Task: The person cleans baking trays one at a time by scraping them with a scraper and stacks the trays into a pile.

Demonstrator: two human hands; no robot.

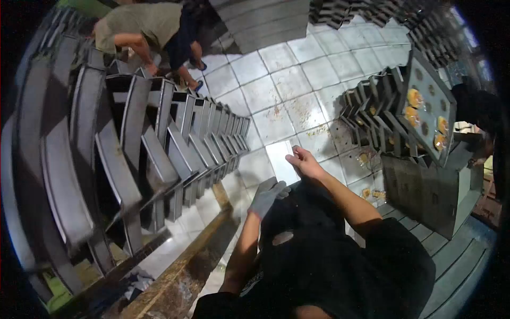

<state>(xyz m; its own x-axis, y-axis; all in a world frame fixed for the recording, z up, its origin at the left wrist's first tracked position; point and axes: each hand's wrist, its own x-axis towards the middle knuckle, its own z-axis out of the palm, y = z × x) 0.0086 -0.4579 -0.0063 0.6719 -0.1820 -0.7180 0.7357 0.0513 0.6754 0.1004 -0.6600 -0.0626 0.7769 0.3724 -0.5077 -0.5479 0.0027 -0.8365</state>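
In front of my body I hold a flat white rectangular piece [281, 162], perhaps a packet or a folded sheet; its exact kind I cannot make out. My left hand [269, 195], in a grey glove, grips its near edge with the fingers closed. At the right edge, the bare fingers and thumb of my right hand [306, 162] pinch it. Beyond it lies the tiled floor.
Tall stacks of metal trays [119, 165] rise on my left, beside a wooden beam [183, 266]. To the right, a tray [431, 101] with wrapped buns tops another stack above a metal box [419, 186]. Crumbs [316, 130] litter the floor. Another person [143, 32] bends at the upper left.
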